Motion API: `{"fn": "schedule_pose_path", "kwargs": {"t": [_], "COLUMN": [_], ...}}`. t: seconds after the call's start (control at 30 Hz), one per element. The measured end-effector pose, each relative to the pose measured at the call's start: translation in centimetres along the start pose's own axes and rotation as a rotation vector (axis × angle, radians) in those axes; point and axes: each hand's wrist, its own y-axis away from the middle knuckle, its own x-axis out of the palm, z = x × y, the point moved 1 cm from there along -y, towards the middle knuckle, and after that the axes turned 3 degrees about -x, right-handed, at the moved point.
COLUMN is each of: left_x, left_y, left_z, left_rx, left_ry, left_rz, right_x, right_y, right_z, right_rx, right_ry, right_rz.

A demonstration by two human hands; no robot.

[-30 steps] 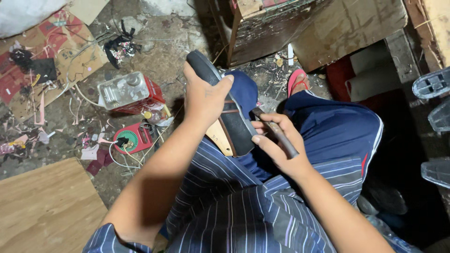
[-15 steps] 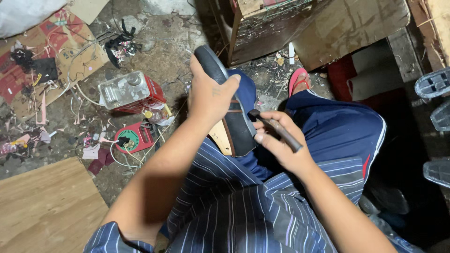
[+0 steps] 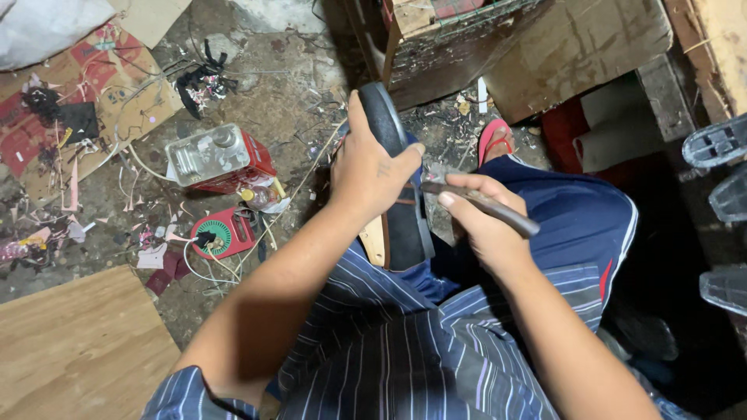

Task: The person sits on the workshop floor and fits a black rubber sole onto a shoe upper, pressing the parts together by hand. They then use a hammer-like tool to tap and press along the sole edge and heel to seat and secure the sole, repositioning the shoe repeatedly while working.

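Right hand: the right hand [image 3: 482, 225] closes its fingers around a dark-handled knife [image 3: 486, 206], just right of the shoe sole.
Left hand: the left hand [image 3: 372, 167] wraps the black shoe sole [image 3: 393, 187], held upright over the lap in blue trousers [image 3: 568, 225].
Floor left of sole: red round-faced gadget [image 3: 222, 233], then a red-and-clear container [image 3: 214, 159].
Beyond sole: dark wooden crate [image 3: 467, 47].

Even, fairly bright light falls from above on the sharp, littered grey floor [image 3: 296, 101], while the right edge sinks into deep shadow.
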Motion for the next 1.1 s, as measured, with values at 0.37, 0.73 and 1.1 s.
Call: {"fn": "schedule_pose_path", "kwargs": {"t": [0.37,0.73,1.1], "left_x": [0.1,-2.6,0.1], "left_y": [-0.7,-4.2,-0.5], "left_z": [1.0,0.3,3.3], "left_rx": [0.04,-0.199,0.127], "left_ry": [0.073,0.864,0.653], "left_rz": [-0.044,0.204,0.141], "right_x": [-0.3,1.1,-0.6], "right_y": [0.7,2.0,4.6], "right_z": [-1.3,0.1,-0.2], "right_rx": [0.12,-0.212,-0.208], "right_ry": [-0.096,0.237,0.286], "right_rz": [0.04,0.172,0.13]}}
